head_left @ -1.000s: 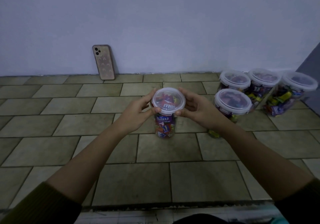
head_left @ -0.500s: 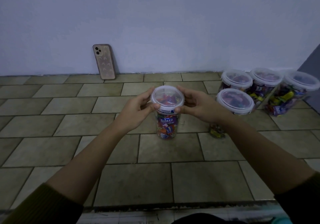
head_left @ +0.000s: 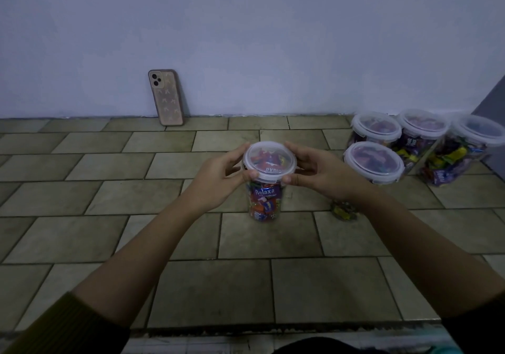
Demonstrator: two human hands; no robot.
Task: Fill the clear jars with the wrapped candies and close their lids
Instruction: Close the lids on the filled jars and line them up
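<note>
The left hand (head_left: 216,174) and the right hand (head_left: 322,173) are gripping the lid (head_left: 269,159) of a clear jar (head_left: 264,203) from either side, fingers (head_left: 299,150) curled round its rim and thumbs pressing at the near edge. The jar, full of wrapped candies, is standing upright on the tiled floor (head_left: 109,189). To the right, four lidded jars (head_left: 373,162) are sitting near the wall (head_left: 246,39), and a phone (head_left: 166,97) is leaning against it

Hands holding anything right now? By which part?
Yes. The left hand and right hand both grip the lid of the candy jar by its rim, on opposite sides, thumbs on the near edge.
</note>
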